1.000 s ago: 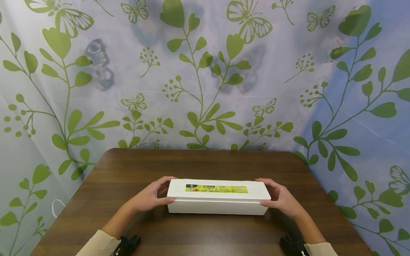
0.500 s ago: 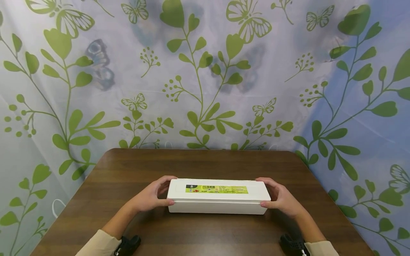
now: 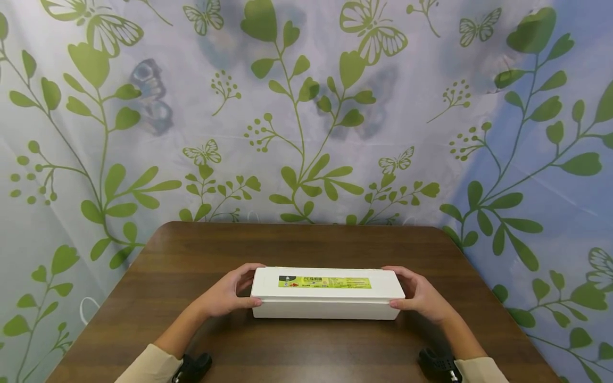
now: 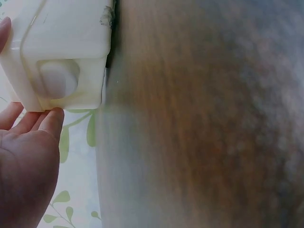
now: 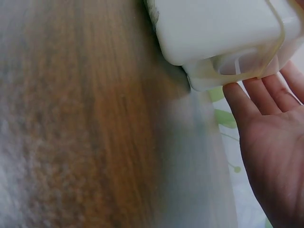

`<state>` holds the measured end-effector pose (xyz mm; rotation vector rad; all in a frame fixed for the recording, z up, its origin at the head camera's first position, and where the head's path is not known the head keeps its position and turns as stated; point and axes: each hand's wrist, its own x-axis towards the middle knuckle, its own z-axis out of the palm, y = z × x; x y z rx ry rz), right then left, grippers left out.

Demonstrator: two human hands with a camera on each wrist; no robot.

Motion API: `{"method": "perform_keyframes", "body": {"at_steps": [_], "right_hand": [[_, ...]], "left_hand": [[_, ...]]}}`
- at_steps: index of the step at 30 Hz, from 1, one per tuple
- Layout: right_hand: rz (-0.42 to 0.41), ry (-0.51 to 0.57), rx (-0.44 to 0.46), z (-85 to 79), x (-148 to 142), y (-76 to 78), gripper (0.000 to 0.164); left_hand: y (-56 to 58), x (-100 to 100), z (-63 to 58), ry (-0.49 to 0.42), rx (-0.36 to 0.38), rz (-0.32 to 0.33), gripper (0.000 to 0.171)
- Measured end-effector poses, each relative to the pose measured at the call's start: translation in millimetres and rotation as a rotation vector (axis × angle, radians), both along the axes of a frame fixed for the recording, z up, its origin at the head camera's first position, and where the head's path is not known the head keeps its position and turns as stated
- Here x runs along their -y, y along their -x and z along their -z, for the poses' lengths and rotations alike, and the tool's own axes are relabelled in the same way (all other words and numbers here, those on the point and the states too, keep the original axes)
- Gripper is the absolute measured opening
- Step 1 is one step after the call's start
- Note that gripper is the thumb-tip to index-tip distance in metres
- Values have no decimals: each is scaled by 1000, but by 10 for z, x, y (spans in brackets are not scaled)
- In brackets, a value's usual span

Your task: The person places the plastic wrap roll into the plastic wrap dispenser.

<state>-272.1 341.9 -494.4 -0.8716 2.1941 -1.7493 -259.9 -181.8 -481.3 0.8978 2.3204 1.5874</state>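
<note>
A long white cling film box (image 3: 325, 310) lies crosswise near the middle of the table, its lid down. On its top runs a yellow-green label (image 3: 325, 282) with printed characters. My left hand (image 3: 225, 292) grips the left end, thumb at the front and fingers behind. The right hand (image 3: 426, 297) holds the other end the same way. In the left wrist view, the fingertips of the left hand (image 4: 28, 161) touch the back of the box (image 4: 66, 33), and a round roll end (image 4: 59, 78) shows in its side. The right wrist view shows a matching end beside the right hand (image 5: 275, 142).
The brown wooden table (image 3: 306, 351) has rounded far corners. Behind it hangs a pale curtain (image 3: 306, 106) with green leaves and butterflies. A white cord loop (image 3: 88, 310) shows at the left table edge. Black straps (image 3: 192, 367) sit at both wrists.
</note>
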Motion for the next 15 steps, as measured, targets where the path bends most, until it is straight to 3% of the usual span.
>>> {"method": "perform_keyframes", "body": {"at_steps": [15], "right_hand": [[15, 17, 12, 20, 16, -5, 72]], "left_hand": [[-2, 0, -27, 16, 5, 7, 74]]}}
